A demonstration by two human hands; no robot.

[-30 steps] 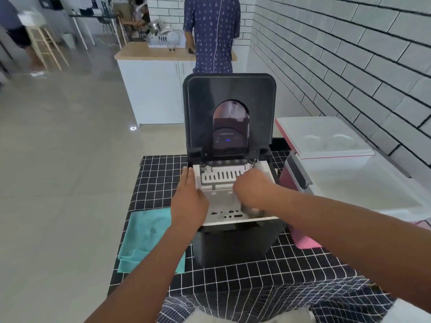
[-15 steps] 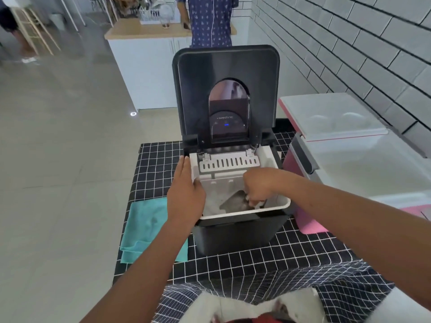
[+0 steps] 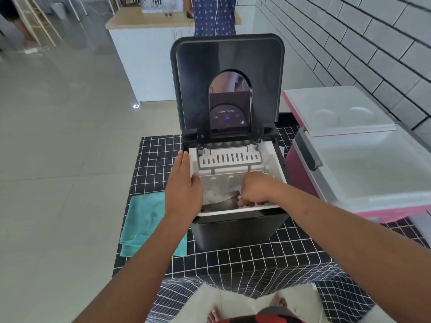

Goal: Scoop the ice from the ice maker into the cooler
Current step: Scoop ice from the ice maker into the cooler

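A black ice maker [image 3: 235, 229] stands on the checked table with its lid [image 3: 227, 57] raised upright. Its white inner bin [image 3: 272, 157] holds pale ice [image 3: 213, 194] at the bottom left. My left hand [image 3: 183, 187] rests flat against the bin's left rim, thumb hooked inside. Inside the bin, at its front right, my right hand [image 3: 253, 190] is closed on the handle of a dark scoop [image 3: 227, 200] whose bowl lies among the ice. To the right stands the pink and white cooler [image 3: 363, 173], open, with its lid [image 3: 335, 110] tipped back.
A teal cloth [image 3: 144, 220] lies on the black checked tablecloth [image 3: 158, 155] left of the ice maker. A white brick wall [image 3: 349, 43] runs behind the cooler. A person in a blue patterned shirt [image 3: 214, 15] stands at a white counter [image 3: 149, 54] further back.
My right hand has sunk lower toward the bin's front and the scoop now lies among the ice. My left hand stays on the left rim. The view has tilted down.
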